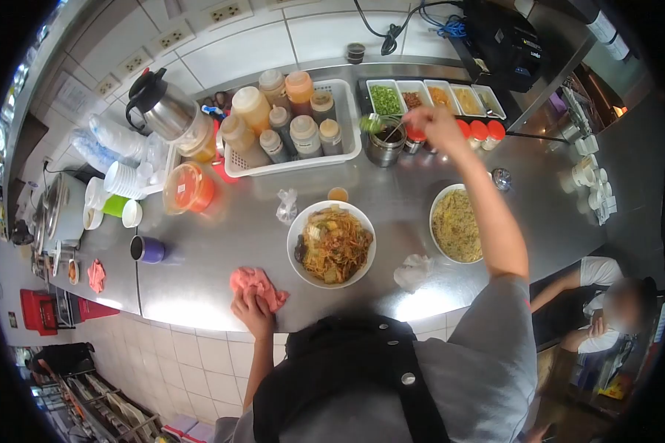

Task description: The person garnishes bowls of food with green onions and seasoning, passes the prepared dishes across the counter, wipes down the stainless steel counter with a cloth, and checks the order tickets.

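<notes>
My left hand (253, 313) is at the counter's front edge, its fingers curled on a crumpled pink cloth (257, 286). My right hand (437, 127) reaches to the back, its fingers pinched together above red-lidded jars, beside a metal pot (386, 145) with thin utensils in it. Whatever its fingertips hold is too small to make out. Between my arms stands a white bowl of noodles with toppings (335, 244). A second white bowl, of fried rice or similar food (456, 225), sits partly under my right forearm.
A white basket of sauce bottles (347, 111), trays of chopped toppings (384, 98), a steel jug (166, 107) and an orange-red tub (188, 189) line the back. A purple cup (148, 249) lies left; plastic bags (414, 272) flank the noodle bowl. A person (606, 310) is at the right.
</notes>
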A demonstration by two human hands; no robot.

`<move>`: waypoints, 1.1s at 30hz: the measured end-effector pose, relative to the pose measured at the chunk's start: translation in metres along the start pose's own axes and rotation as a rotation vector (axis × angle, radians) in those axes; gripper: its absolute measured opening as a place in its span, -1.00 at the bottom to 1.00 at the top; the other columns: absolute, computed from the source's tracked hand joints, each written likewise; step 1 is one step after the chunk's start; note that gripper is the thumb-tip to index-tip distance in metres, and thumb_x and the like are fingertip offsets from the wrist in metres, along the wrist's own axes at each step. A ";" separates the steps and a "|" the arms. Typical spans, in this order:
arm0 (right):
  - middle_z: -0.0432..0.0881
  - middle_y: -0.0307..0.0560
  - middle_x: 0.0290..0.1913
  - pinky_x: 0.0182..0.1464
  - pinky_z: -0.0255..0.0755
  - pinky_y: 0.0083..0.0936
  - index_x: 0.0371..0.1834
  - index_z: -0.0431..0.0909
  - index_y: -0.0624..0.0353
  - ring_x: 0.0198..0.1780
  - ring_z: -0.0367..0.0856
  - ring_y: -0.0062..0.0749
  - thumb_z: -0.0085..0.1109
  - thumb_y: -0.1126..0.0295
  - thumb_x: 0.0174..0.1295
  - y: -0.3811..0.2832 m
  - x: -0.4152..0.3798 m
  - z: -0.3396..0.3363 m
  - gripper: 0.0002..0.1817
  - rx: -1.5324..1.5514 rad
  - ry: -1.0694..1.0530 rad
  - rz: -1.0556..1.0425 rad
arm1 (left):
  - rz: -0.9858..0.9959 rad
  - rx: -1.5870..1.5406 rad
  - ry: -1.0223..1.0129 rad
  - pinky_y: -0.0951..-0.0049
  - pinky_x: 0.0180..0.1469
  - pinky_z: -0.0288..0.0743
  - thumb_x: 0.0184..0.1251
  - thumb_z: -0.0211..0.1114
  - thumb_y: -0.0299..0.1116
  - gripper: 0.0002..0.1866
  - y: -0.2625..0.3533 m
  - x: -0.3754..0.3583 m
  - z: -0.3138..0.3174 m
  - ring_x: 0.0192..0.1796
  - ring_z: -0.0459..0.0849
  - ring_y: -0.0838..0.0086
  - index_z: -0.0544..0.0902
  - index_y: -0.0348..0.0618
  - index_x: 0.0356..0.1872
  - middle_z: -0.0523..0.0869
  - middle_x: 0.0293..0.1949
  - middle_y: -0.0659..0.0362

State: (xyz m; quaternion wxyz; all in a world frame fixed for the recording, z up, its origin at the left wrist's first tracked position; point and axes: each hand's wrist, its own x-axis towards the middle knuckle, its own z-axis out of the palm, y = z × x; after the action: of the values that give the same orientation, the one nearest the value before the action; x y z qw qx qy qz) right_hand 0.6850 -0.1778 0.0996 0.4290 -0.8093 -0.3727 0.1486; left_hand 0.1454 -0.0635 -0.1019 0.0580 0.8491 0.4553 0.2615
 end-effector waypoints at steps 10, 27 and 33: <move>0.54 0.03 -0.21 -0.10 0.44 -0.24 -0.03 0.56 0.19 -0.15 0.54 -0.08 0.11 0.56 0.01 -0.031 -0.171 0.112 -0.62 -0.415 -0.053 -0.789 | -0.009 -0.034 -0.001 0.04 0.24 0.19 0.31 0.14 -0.38 -0.77 0.002 0.000 -0.004 0.19 0.33 0.00 0.59 -0.06 -0.04 0.43 0.20 -0.04; 0.61 0.18 -0.06 0.03 0.45 -0.09 -0.03 0.55 0.27 -0.01 0.56 0.08 0.01 0.33 0.24 0.126 0.177 0.068 -0.69 -0.920 0.277 -0.188 | -0.018 0.033 0.033 0.07 0.16 0.23 0.10 0.26 -0.38 -0.70 0.001 0.006 -0.014 0.14 0.41 0.10 0.60 -0.01 -0.08 0.49 0.08 0.00; 0.58 0.11 -0.25 -0.02 0.41 -0.21 -0.35 0.52 0.27 -0.12 0.55 0.02 -0.06 0.56 0.23 -0.089 0.002 0.091 -0.88 -0.472 0.005 -0.464 | -0.015 -0.001 0.029 0.08 0.14 0.23 0.07 0.27 -0.33 -0.69 -0.002 0.009 -0.020 0.13 0.43 0.16 0.60 0.07 -0.09 0.50 0.06 0.08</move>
State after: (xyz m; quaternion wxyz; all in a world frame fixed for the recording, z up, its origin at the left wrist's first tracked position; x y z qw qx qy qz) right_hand 0.5926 -0.0920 0.1184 0.2531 -0.7802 -0.5702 -0.0456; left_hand 0.1385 -0.0580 -0.0817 0.0537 0.8418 0.4622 0.2735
